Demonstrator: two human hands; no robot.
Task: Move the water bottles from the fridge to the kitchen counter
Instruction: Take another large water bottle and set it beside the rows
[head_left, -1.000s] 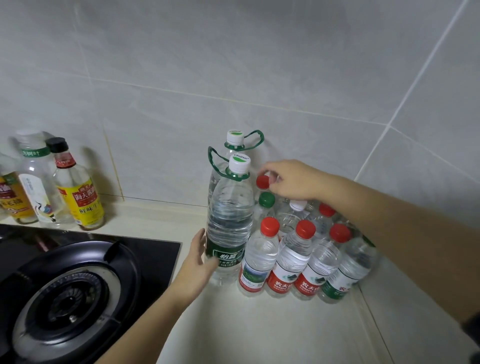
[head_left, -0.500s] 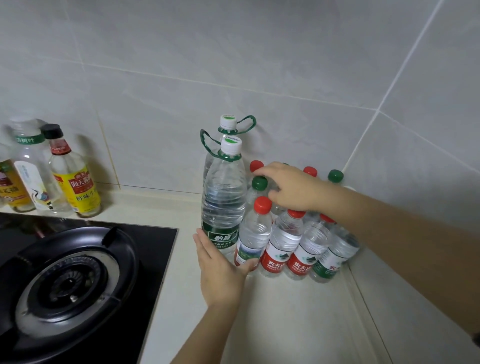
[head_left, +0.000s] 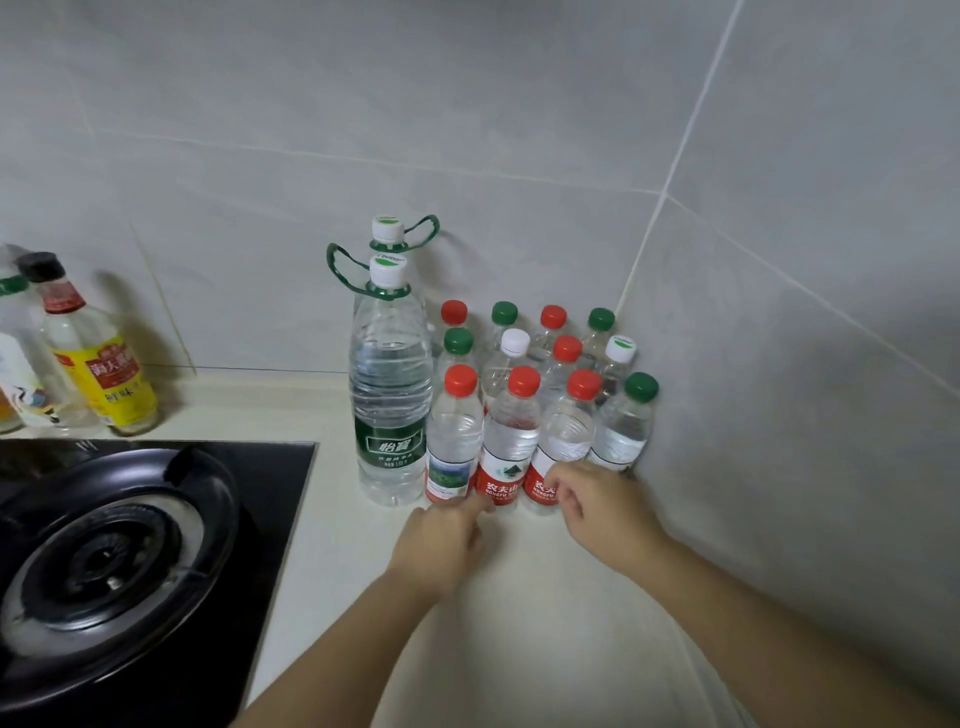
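Observation:
Several small water bottles (head_left: 509, 436) with red, green and white caps stand packed in rows in the corner of the cream kitchen counter (head_left: 519, 623). Two tall bottles with green handles stand at their left, the front tall bottle (head_left: 390, 395) hiding most of the rear one (head_left: 388, 231). My left hand (head_left: 441, 540) rests on the counter with its fingers loosely curled, a fingertip touching the base of the front row. My right hand (head_left: 597, 506) sits low at the front row with its fingertips against a red-labelled bottle (head_left: 558, 452), not wrapped around it.
A black gas stove (head_left: 119, 561) fills the lower left, right beside the bottles. Sauce bottles (head_left: 98, 358) stand against the tiled wall at far left. Grey tiled walls (head_left: 779, 364) close the corner behind and to the right of the bottles.
My right hand has come down from the bottle caps at the back to the base of the front row. My left hand has left the tall bottle and shifted right.

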